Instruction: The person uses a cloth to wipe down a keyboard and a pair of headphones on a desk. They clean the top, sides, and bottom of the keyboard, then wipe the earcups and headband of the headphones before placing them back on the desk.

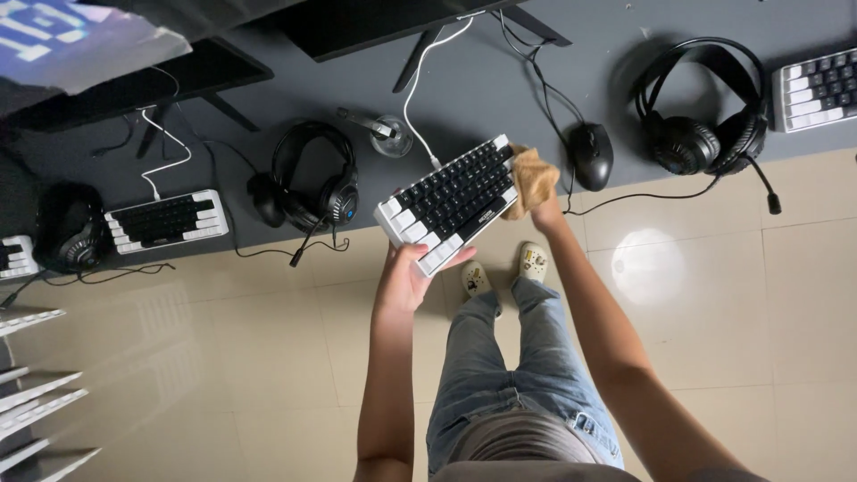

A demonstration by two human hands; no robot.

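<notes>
Counted from left to right, five keyboards show: a sliver at the far left edge (16,256), a black-and-white one on the desk (167,220), the one held in the air, and part of another at the far right (817,89), which makes four on or over the grey desk (482,89) plus none elsewhere, so four in all. Three black headsets lie on the desk: one far left (70,228), one left of the hands (314,178), one well to the right (705,107). Two mice show, one beside the middle headset (266,198) and one just right of the cloth (592,155). One small glass dish (391,136) sits beyond the held keyboard.

The left hand (406,278) grips the near end of the black-and-white keyboard (453,202), fingers curled under it and thumb across its white edge keys, closed on it. The keyboard tilts above the desk edge, its white cable running away from the fingers. The right hand (543,207) has its fingers bunched shut on a tan cloth (531,178), pressed against the keyboard's far end.
</notes>
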